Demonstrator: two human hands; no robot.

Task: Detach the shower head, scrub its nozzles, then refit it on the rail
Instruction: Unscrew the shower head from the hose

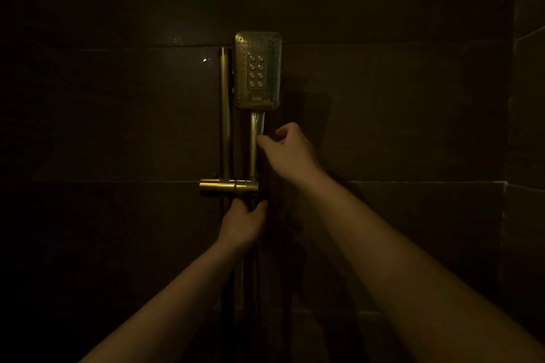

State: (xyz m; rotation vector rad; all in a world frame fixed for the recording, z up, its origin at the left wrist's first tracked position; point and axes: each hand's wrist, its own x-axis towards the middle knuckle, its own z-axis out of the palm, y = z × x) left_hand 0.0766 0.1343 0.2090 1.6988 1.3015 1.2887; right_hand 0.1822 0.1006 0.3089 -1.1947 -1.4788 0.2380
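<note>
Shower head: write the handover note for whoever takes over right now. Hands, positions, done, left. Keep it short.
Left hand: grips the hose end just below the holder.
Right hand: fingers curled, fingertips touching the right side of the handle; the dim light hides whether it has a real grip.
Shower head: upright, nozzles facing out, its handle seated in the holder on the rail.
Done: cannot tell; nothing shows whether the nozzles were scrubbed.
Left: if unscrubbed, lift the head out, scrub, refit; otherwise probably only check the seating.
</note>
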